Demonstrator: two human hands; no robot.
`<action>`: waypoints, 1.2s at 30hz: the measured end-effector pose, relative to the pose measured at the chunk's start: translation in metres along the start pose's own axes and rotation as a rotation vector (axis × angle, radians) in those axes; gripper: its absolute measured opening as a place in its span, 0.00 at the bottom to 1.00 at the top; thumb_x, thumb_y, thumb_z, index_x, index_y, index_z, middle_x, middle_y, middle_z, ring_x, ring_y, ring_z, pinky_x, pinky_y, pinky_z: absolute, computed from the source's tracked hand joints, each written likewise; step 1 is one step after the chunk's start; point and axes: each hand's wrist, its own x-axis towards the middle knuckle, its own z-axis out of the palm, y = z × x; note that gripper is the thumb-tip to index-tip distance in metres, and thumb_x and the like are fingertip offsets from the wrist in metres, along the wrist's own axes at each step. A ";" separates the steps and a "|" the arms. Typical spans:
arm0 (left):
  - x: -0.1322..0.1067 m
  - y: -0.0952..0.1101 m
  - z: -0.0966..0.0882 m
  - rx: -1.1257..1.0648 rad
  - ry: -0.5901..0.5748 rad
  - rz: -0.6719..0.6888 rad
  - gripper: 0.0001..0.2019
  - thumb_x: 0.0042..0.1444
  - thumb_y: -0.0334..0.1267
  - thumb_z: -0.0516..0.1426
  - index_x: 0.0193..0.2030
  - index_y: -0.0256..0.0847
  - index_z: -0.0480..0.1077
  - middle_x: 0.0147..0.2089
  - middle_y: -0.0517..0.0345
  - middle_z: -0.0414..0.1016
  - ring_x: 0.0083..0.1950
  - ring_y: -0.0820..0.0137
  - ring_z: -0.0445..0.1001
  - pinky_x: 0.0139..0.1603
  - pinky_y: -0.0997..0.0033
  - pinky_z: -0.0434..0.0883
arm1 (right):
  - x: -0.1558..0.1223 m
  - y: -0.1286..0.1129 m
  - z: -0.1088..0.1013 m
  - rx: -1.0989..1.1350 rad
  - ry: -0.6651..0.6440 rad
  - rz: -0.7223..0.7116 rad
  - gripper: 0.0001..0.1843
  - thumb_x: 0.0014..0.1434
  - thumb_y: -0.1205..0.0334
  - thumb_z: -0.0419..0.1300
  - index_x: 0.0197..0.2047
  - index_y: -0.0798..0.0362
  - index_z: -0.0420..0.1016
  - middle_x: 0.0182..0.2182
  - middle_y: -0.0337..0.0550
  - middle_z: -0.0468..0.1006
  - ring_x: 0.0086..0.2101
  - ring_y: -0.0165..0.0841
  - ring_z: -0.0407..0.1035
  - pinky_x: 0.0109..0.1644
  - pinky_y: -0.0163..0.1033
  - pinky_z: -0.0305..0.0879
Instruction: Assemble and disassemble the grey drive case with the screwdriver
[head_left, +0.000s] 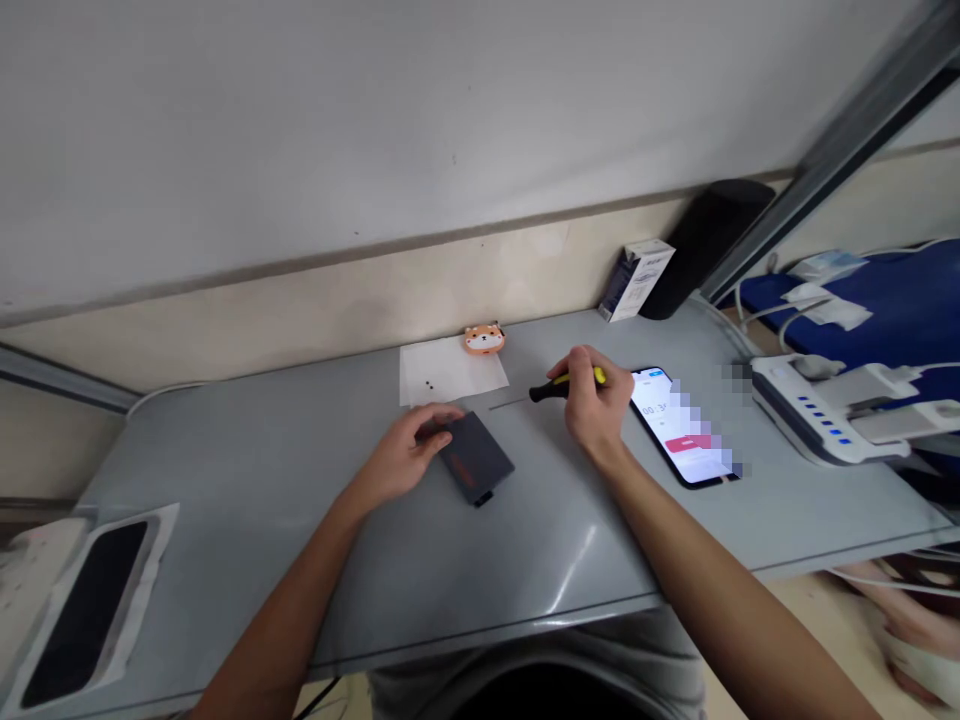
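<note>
A flat dark rectangular device (475, 459) lies on the grey top surface (300, 520). My left hand (409, 452) rests on its left end, fingers curled over the edge and holding it down. My right hand (596, 400) is closed around a screwdriver (559, 386) with a yellow and black handle; its thin shaft points left and its tip lies on the surface just right of the device. Two small dark screws (429, 384) sit on a white sheet of paper (450, 372) behind the device.
A phone (684, 428) with a lit screen lies right of my right hand. A small orange animal-shaped object (484, 339) sits at the paper's back edge. A small box (636, 280) and black cylinder (705, 245) stand by the wall. A white power strip (814, 410) lies far right.
</note>
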 end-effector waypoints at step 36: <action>-0.003 0.022 0.010 0.150 0.151 0.248 0.08 0.69 0.32 0.56 0.44 0.43 0.77 0.45 0.52 0.81 0.49 0.65 0.79 0.56 0.60 0.76 | -0.014 -0.019 -0.001 0.126 -0.446 -0.046 0.26 0.65 0.57 0.55 0.15 0.50 0.71 0.13 0.37 0.70 0.16 0.27 0.61 0.23 0.36 0.56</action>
